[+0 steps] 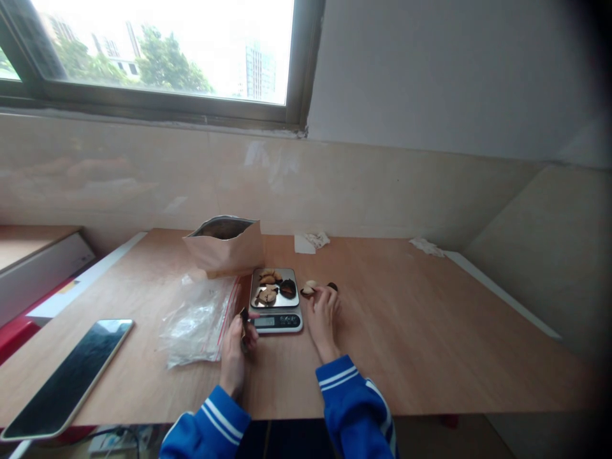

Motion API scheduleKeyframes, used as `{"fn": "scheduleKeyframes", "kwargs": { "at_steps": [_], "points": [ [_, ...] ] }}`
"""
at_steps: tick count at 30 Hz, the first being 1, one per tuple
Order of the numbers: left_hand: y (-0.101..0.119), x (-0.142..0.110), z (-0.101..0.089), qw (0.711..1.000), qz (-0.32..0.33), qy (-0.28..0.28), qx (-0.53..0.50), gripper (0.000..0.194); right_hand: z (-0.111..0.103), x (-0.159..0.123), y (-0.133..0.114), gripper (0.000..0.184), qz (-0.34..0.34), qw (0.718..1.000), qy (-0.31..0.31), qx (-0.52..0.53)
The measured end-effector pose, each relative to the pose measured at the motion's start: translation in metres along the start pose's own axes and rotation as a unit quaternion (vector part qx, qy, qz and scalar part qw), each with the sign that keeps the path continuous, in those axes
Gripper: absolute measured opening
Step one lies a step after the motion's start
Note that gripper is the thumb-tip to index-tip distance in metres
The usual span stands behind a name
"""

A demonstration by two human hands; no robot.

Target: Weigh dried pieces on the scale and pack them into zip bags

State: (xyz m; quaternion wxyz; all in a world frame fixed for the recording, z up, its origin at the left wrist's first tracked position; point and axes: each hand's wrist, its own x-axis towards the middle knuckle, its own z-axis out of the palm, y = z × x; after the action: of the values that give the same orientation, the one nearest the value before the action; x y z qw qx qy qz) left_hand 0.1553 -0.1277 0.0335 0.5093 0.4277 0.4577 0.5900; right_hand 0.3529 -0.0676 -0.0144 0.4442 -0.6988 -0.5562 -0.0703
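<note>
A small digital scale (277,322) stands near the middle of the table. On its metal plate lie several pieces that look like dried mushrooms (268,294), some pale, one dark. My left hand (235,344), just left of the scale's display, is closed around a dark dried mushroom (244,328). To the right of the scale, my right hand (325,319) reaches down with fingers bent at a dark dried mushroom (333,287), partly hidden by the fingertips. A pale dried mushroom (308,288) rests against those fingers, beside the plate.
Behind the scale an opened brown paper bag (229,252) stands upright. Clear zip bags (201,325) lie left of my left hand. A large phone or tablet (71,376) sits at the table's left. Crumpled tissue (317,240) and white paper lie by the wall.
</note>
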Motion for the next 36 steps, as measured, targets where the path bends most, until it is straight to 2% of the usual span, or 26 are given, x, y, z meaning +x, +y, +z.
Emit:
{"fn": "scheduleKeyframes", "kwargs": {
  "at_steps": [4,15,22,28,36],
  "points": [
    [-0.002,0.000,-0.002,1.000,-0.003,-0.007,-0.011,0.048,-0.001,0.000,0.003,0.019,0.009,1.000,0.004,-0.017],
    [-0.002,0.001,-0.002,1.000,-0.004,-0.007,0.006,0.048,-0.002,0.000,0.001,0.015,-0.018,1.000,0.014,-0.011],
    [-0.001,0.001,-0.003,0.999,0.010,-0.017,0.027,0.047,-0.006,0.001,-0.006,0.020,-0.007,1.000,0.001,-0.026],
    [-0.004,0.000,0.001,1.000,0.011,-0.003,0.016,0.038,-0.014,0.000,-0.018,0.027,-0.114,0.993,-0.020,0.036],
    [-0.001,0.000,0.004,0.999,0.035,0.009,0.002,0.035,-0.023,-0.002,-0.029,0.037,-0.200,0.973,-0.097,0.062]
  ]
}}
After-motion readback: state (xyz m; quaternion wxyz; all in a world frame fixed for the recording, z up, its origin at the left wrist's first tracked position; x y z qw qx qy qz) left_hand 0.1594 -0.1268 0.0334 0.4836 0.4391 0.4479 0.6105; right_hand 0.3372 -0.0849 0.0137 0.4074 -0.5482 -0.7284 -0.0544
